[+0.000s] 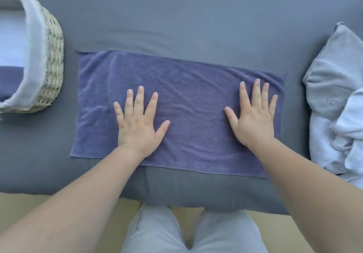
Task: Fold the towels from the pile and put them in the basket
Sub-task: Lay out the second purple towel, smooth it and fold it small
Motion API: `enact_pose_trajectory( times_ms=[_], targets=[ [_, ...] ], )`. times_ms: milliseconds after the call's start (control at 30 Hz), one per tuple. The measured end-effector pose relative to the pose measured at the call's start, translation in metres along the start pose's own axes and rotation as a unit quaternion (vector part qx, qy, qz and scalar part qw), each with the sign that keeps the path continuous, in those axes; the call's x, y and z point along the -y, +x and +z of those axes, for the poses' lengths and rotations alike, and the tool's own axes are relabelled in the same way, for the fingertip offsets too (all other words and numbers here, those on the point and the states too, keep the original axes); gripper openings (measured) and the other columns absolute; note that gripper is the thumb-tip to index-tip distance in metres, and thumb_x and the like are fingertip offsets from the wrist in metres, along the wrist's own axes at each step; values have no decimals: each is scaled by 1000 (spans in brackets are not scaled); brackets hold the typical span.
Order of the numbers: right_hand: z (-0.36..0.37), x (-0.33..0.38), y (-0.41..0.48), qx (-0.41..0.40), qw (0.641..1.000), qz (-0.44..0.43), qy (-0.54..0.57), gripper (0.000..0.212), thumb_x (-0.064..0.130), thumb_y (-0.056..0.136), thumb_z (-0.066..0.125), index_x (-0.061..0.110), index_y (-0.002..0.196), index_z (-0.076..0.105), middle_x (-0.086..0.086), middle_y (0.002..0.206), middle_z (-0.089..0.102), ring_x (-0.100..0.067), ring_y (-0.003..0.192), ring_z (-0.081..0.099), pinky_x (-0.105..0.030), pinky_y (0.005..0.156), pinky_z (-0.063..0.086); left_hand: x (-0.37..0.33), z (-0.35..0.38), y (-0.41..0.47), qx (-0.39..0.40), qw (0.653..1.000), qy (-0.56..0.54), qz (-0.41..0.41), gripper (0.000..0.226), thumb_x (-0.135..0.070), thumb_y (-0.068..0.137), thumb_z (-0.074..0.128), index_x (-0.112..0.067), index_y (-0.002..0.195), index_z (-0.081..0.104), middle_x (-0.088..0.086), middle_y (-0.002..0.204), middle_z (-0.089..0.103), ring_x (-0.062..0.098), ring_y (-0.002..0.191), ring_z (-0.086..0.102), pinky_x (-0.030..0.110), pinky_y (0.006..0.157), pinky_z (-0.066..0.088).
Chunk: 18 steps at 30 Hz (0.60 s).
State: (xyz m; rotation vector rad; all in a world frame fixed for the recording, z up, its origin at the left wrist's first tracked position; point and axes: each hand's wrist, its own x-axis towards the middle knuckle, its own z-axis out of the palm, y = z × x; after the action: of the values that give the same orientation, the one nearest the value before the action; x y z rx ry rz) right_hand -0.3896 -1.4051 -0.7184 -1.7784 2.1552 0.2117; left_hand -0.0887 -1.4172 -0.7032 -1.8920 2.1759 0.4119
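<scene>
A purple-blue towel (188, 88) lies flat as a wide rectangle on the grey bed cover. My left hand (139, 123) presses on its left half with fingers straight and spread. My right hand (253, 119) presses flat on its right half, fingers straight, close to the towel's right edge. At the far left stands a woven basket (54, 66) with a pale cloth liner; a folded purple towel (9, 82) and a white one (11, 42) lie inside it. At the right edge sits the pile (337, 105) of crumpled grey and light-blue towels.
The grey bed cover (186, 17) stretches across the whole view, with its front edge just before my legs (188, 231). Beige floor shows below the bed edge.
</scene>
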Motion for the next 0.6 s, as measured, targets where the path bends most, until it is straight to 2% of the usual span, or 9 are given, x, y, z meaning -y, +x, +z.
enact_pose_trajectory(
  times_ms=[133,233,367,433,500,600],
  targets=[
    [-1,89,1,-38,988,-144,37,69,58,98,33,23,157,29,-11,167,13,-32,155,4,-56,123,3,58,-9,-9,-53,996,-49,-54,75,-59,92,49,-23,154,29,10,164,17,33,151,9,59,120,8],
    [-2,171,11,-51,973,-211,81,63,54,98,36,19,150,44,-12,161,30,-34,150,21,-53,123,13,98,-9,-16,-102,987,-71,-107,69,-53,87,54,-17,145,43,14,151,37,37,136,32,59,109,28],
    [-3,267,30,-80,945,-307,84,53,44,94,48,15,136,60,-12,143,53,-36,135,43,-50,111,30,135,2,-34,-130,966,-117,-188,66,-41,82,71,-14,138,49,15,133,48,39,117,43,54,97,37],
    [-7,304,42,-63,936,-341,61,51,42,92,52,16,135,59,-10,135,56,-36,128,47,-48,105,34,147,8,-43,-127,954,-138,-234,66,-42,79,75,-13,134,50,15,125,50,38,111,45,52,93,38],
    [-11,332,50,-13,933,-358,27,55,43,95,51,22,145,49,-7,137,51,-34,126,44,-44,103,34,156,13,-50,-116,943,-158,-268,64,-48,78,76,-12,126,54,14,117,53,38,106,46,50,91,39],
    [-10,358,60,17,929,-369,-41,57,53,99,40,37,153,31,-5,142,41,-30,122,39,-42,99,33,167,18,-54,-105,936,-186,-279,63,-54,73,78,-13,116,56,9,105,57,36,100,48,49,87,41]
  ],
)
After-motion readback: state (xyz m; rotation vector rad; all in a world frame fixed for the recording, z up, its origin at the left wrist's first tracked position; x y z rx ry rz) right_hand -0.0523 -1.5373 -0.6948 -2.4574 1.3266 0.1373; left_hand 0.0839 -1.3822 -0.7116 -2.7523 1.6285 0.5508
